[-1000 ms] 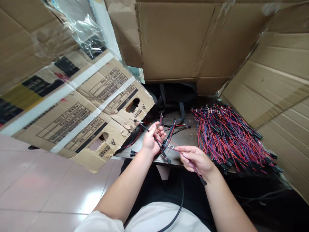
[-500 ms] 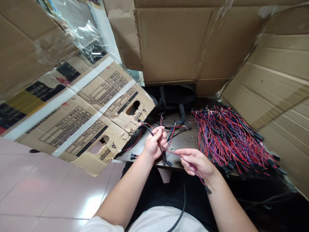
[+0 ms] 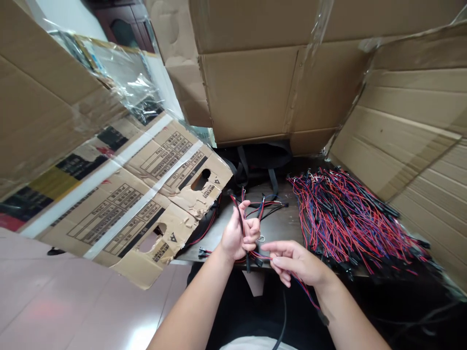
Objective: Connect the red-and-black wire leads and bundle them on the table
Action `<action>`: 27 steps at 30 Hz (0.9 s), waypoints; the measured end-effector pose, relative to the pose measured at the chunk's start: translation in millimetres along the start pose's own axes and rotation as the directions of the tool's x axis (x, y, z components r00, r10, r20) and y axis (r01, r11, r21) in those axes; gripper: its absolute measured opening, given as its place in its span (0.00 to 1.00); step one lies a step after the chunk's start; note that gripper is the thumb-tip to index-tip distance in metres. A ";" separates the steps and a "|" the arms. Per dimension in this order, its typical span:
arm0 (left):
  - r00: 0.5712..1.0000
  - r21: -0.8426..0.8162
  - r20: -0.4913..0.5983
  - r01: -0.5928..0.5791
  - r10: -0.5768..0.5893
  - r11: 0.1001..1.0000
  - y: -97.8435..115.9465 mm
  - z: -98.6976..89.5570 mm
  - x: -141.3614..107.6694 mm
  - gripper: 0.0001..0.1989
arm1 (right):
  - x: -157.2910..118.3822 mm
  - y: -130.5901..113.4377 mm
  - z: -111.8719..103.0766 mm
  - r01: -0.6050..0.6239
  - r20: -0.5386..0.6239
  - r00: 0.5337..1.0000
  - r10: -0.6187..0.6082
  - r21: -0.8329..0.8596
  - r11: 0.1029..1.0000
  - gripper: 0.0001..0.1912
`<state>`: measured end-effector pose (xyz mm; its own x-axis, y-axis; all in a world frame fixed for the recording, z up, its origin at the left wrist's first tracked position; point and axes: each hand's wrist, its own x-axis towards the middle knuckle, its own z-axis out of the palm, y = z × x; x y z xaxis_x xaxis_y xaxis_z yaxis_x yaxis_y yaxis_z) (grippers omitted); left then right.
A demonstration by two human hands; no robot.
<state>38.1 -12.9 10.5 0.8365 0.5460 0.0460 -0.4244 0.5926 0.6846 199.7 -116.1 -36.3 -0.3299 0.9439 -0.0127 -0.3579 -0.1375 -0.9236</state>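
A black-sleeved wire lead (image 3: pixel 241 221) is clenched near-upright in the curled fingers of the left hand (image 3: pixel 235 238) at centre frame, as red wires (image 3: pixel 264 255), running sideways toward it, are pinched by the right hand (image 3: pixel 297 262), nearer the wire heap (image 3: pixel 350 218) at right.

Soft, even indoor light falls on the left hand (image 3: pixel 239 233) and right hand (image 3: pixel 297 262), leaving only faint shadows between the fingers, whose edges look slightly soft. Left of them, glare whitens the floor tiles (image 3: pixel 83 311) and plastic wrap (image 3: pixel 126 80). Right of the fingers, wide-angle distortion bows the cardboard flaps (image 3: pixel 412 126), and deep shadow (image 3: pixel 408 311) lies below.
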 end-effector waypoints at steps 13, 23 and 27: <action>0.948 0.102 -0.201 -0.230 0.247 0.968 -2.0 4.3 2.1 0.19 | -3.1 3.5 -7.0 0.031 0.156 0.988 -0.016 -0.096 0.995 0.24; 0.946 0.030 -0.252 -0.201 0.202 0.979 -0.6 6.3 3.7 0.16 | -1.4 0.4 -2.6 0.018 0.124 0.992 -0.008 -0.077 0.997 0.31; 0.955 0.076 -0.235 -0.167 0.181 0.983 -2.0 6.5 3.9 0.15 | 1.2 -6.5 2.0 -0.002 0.080 0.997 0.006 -0.050 0.999 0.36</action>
<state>44.4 -15.8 14.0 0.6406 0.7678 -0.0036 -0.5306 0.4461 0.7207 199.8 -114.7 -29.6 -0.4009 0.9160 0.0120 -0.3127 -0.1245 -0.9417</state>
